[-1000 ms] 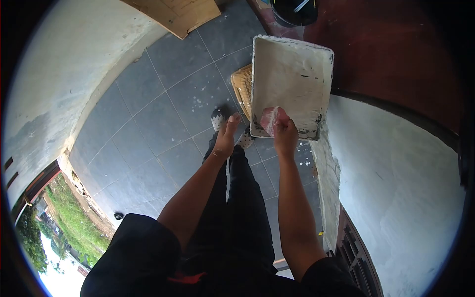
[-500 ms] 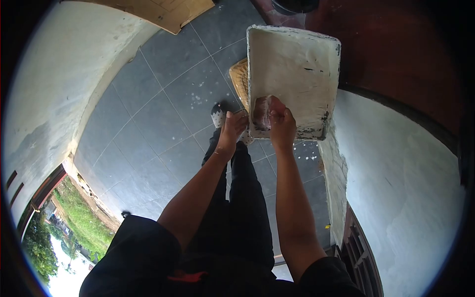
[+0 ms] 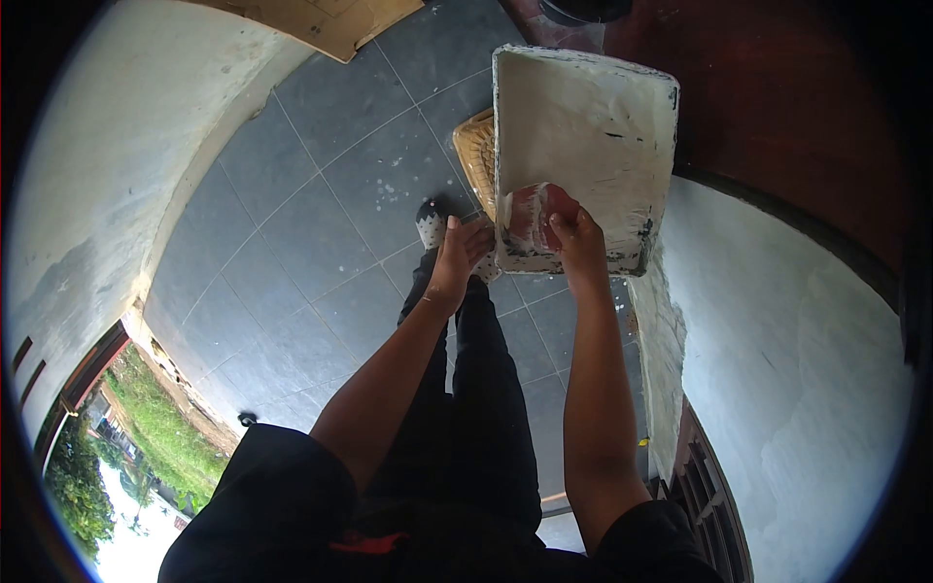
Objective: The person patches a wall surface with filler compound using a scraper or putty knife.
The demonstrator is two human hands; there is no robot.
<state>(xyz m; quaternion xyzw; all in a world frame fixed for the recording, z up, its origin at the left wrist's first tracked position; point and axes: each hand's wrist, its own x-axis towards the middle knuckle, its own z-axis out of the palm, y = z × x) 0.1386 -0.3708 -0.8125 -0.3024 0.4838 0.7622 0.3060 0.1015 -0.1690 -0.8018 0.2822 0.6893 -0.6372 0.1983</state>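
A rectangular tray (image 3: 588,117) with a white-smeared inside and dark chipped rims lies at the upper right of centre. Over its lower left part, my right hand (image 3: 583,243) grips a flat reddish scraper (image 3: 544,209) streaked with white, thumb on top. My left hand (image 3: 461,255) is beside the tray's lower left edge, fingers extended and apart from the scraper; whether it touches the rim is unclear. Partly under the tray's left side shows a tan, ridged object (image 3: 476,151).
Grey floor tiles (image 3: 292,223) spotted with white surround my feet. Cardboard (image 3: 335,21) lies at the top. A dark red surface (image 3: 777,107) with a black round container (image 3: 583,8) is at the upper right. Pale walls (image 3: 797,360) curve along both sides.
My right hand has moved slightly right, and the scraper has turned so that more of its red face shows. The tray appears a little farther right. My left hand is nearly unchanged.
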